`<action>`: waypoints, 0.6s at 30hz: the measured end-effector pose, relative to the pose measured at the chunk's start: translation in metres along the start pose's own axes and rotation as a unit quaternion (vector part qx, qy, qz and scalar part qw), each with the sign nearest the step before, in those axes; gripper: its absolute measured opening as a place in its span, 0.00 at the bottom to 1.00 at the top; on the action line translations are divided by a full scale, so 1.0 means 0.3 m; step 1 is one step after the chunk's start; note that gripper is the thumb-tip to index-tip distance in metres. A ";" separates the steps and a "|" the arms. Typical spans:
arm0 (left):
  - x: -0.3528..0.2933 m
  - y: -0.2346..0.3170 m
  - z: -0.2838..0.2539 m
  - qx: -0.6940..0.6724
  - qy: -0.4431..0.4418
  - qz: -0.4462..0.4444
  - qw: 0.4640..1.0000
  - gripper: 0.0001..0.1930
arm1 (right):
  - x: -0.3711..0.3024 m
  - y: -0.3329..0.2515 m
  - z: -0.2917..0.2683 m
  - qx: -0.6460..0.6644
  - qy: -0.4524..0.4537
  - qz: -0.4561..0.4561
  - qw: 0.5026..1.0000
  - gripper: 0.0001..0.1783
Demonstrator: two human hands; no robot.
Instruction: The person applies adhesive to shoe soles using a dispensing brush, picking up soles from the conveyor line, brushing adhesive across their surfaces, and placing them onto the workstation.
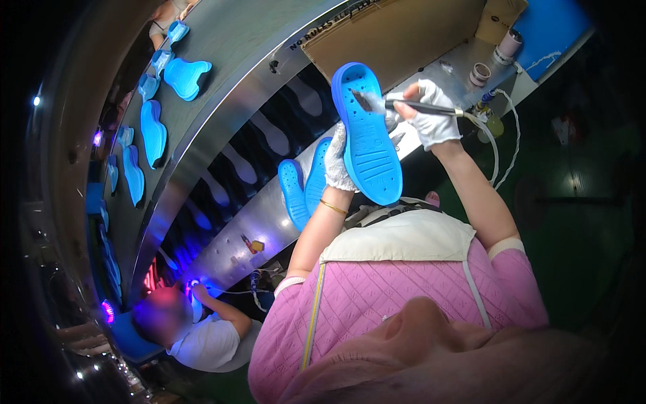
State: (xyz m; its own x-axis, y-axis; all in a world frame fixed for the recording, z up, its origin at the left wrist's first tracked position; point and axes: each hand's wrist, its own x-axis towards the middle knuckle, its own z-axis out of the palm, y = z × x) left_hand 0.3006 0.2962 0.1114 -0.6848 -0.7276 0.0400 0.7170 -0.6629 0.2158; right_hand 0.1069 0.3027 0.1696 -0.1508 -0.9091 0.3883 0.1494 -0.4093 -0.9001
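**Blue sole (371,158) in hand beside a cluttered table (232,256)**

The gloved left hand (338,160) has its fingers closed on the sole's left edge; the gloved right hand's (436,116) fingers grip a dark-handled brush (429,108), bristles at the sole's upper end. The sole hides part of a cardboard box (404,37). Two more soles (291,192) lie just left, partly behind the left hand. A pale cord (496,151) trails near the right wrist; a tape roll (480,74) and pink cup (509,44) stand beyond. Leftward, a conveyor belt (235,34) carries blue pieces (153,131); a co-worker (214,340) is lower left.
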 end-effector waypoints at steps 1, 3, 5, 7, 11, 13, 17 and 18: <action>-0.003 -0.010 0.019 -0.024 0.006 -0.008 1.000 0.34 | 0.016 -0.004 0.011 -0.041 0.015 -0.043 0.998 0.10; 0.003 -0.019 0.046 0.029 0.030 -0.008 0.999 0.37 | 0.034 -0.013 0.040 -0.158 0.046 -0.118 0.979 0.09; 0.019 -0.015 0.056 0.072 0.083 -0.008 0.994 0.39 | 0.015 -0.019 0.075 -0.102 -0.007 -0.095 0.990 0.10; 0.033 -0.006 0.058 -0.003 0.088 0.009 0.996 0.36 | -0.025 -0.033 0.083 -0.046 -0.124 -0.073 0.988 0.11; 0.018 0.011 0.072 0.020 0.006 0.039 0.999 0.37 | -0.042 -0.055 0.094 0.064 -0.089 -0.003 0.994 0.11; 0.011 0.011 0.085 0.156 0.116 0.100 0.976 0.38 | -0.044 -0.061 0.110 -0.081 -0.075 -0.037 0.993 0.10; 0.017 0.023 0.106 0.148 0.051 0.144 0.977 0.42 | -0.097 -0.068 0.138 -0.141 -0.135 -0.205 0.959 0.10; 0.018 0.032 0.108 0.143 0.054 0.153 0.976 0.42 | -0.104 -0.068 0.138 -0.081 -0.137 -0.103 0.982 0.10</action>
State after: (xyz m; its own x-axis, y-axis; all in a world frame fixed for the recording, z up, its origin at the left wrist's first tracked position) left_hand 0.2996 0.2917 0.1454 -0.4154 -0.9085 0.0453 0.8094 -0.3465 0.4741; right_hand 0.1491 0.3363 0.1839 0.1108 -0.8040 0.5843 -0.0183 -0.5894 -0.8076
